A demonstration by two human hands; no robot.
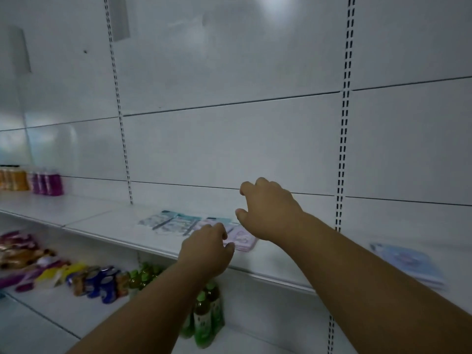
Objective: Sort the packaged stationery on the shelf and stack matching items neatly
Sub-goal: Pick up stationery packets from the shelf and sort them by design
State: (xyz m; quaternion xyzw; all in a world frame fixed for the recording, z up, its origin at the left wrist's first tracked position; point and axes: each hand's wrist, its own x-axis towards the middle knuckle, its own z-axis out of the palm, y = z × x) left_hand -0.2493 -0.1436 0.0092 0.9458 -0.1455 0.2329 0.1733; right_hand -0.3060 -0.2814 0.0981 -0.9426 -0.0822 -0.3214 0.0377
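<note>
Both hands reach over the white shelf (107,233). The left hand (204,247), fingers loosely curled, hovers at the near edge of a pinkish stationery packet (242,241); whether it touches is unclear. The right hand (268,208) hangs above, fingers bent and holding nothing. Bluish packets (171,222) lie flat just left of the pink one. Another blue packet (411,264) sits well to the right. Green bottles (204,315) stand on the lower shelf.

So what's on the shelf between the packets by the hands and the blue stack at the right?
Nothing: in the head view the shelf is bare between the packets and the blue stack; only the right forearm crosses above it.
</note>
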